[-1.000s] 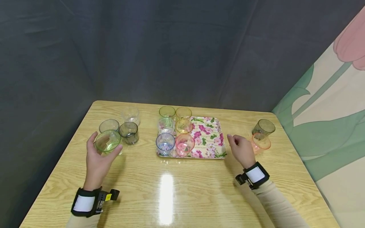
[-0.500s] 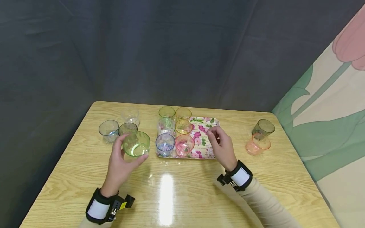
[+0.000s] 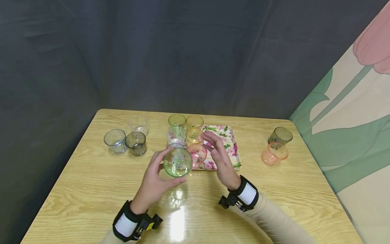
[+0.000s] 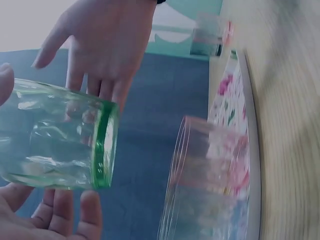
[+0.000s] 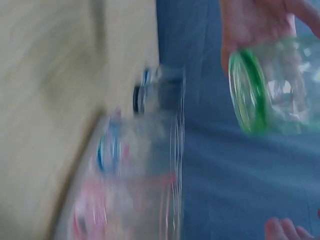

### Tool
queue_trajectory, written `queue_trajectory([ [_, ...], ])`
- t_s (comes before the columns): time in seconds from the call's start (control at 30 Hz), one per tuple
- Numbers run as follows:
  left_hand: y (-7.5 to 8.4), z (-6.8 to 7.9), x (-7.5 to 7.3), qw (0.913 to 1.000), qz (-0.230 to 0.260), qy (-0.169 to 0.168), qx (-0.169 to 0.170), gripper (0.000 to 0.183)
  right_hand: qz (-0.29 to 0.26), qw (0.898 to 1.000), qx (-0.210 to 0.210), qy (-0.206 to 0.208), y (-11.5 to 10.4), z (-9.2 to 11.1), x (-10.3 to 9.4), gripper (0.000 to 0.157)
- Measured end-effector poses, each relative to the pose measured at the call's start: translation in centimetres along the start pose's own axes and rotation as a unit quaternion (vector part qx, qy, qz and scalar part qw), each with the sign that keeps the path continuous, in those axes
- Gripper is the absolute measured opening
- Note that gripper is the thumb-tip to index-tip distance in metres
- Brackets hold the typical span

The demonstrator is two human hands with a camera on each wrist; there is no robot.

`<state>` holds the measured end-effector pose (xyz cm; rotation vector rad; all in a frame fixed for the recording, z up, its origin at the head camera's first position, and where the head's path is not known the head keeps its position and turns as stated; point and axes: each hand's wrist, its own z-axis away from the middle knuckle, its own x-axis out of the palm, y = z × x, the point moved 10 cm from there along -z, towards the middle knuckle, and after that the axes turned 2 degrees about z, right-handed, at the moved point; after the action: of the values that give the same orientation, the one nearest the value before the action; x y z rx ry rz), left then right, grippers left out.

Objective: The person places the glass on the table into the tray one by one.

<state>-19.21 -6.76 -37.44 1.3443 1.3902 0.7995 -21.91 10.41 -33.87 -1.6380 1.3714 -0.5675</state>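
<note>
My left hand [image 3: 156, 179] holds a green glass [image 3: 178, 162] between thumb and fingers, lifted in front of the floral tray [image 3: 234, 159]. In the left wrist view that green glass [image 4: 55, 135] lies across the picture with its thick base toward the tray. My right hand [image 3: 223, 162] is raised over the tray's front, fingers extended and apart, holding nothing; it is close to the green glass. On the tray's left half stand a pink glass [image 3: 197, 154], a blue glass [image 3: 175, 145] largely hidden behind the green one, a pale green glass [image 3: 176, 135] and several yellowish ones.
At the left of the table [image 3: 91, 196] stand a bluish clear glass [image 3: 115, 142], a grey glass [image 3: 136, 144] and a clear glass [image 3: 138, 124]. A dark olive glass [image 3: 280, 135] and an orange-pink glass [image 3: 274, 154] stand at the right.
My left hand has carried the green glass from the left group rightward to the tray's front. My right hand has moved left from beside the orange-pink glass, and its fingers have straightened.
</note>
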Motion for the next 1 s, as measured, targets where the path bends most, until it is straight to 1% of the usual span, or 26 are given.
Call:
queue_trajectory([
  [0.13, 0.8, -0.1, 1.5, 0.9991, 0.028, -0.026, 0.019, 0.084, -0.047, 0.998, 0.019, -0.042, 0.1, 0.0, 2.2, 0.066],
  [0.23, 1.1, -0.1, 2.3, 0.9978, 0.043, -0.041, 0.031, 0.084, -0.075, 0.995, 0.022, -0.070, -0.1, 0.3, 3.4, 0.070],
  [0.33, 1.0, 0.0, 2.8, 0.9973, 0.049, -0.046, 0.030, 0.084, -0.088, 0.991, 0.020, -0.099, -0.3, 0.8, 4.4, 0.071],
  [0.4, 0.9, 0.1, 2.9, 0.9970, 0.056, -0.047, 0.027, 0.086, -0.091, 0.989, 0.026, -0.114, -0.3, 1.2, 4.8, 0.071],
  [0.57, 0.7, 0.0, 2.7, 0.9957, 0.082, -0.036, 0.021, 0.089, -0.089, 0.985, 0.037, -0.143, 0.0, 2.0, 5.1, 0.074],
  [0.7, 0.4, -0.2, 2.1, 0.9954, 0.092, -0.021, 0.015, 0.084, -0.098, 0.981, 0.047, -0.161, 0.5, 2.5, 5.1, 0.076],
  [0.77, 0.3, -0.2, 1.8, 0.9953, 0.095, -0.016, 0.015, 0.082, -0.096, 0.980, 0.041, -0.168, 0.5, 2.6, 5.0, 0.079],
  [0.8, 0.3, -0.3, 1.7, 0.9950, 0.097, -0.014, 0.017, 0.080, -0.096, 0.980, 0.038, -0.170, 0.5, 2.6, 5.0, 0.083],
  [0.87, 0.5, -0.4, 1.6, 0.9942, 0.104, -0.014, 0.026, 0.079, -0.088, 0.981, 0.019, -0.173, 0.2, 2.5, 5.0, 0.089],
  [0.93, 0.6, -0.5, 1.5, 0.9937, 0.105, -0.014, 0.036, 0.078, -0.085, 0.982, 0.012, -0.169, 0.1, 2.4, 4.9, 0.090],
  [1.0, 0.6, -0.6, 1.4, 0.9938, 0.101, -0.015, 0.044, 0.076, -0.080, 0.984, 0.013, -0.160, 0.3, 2.3, 4.7, 0.087],
])
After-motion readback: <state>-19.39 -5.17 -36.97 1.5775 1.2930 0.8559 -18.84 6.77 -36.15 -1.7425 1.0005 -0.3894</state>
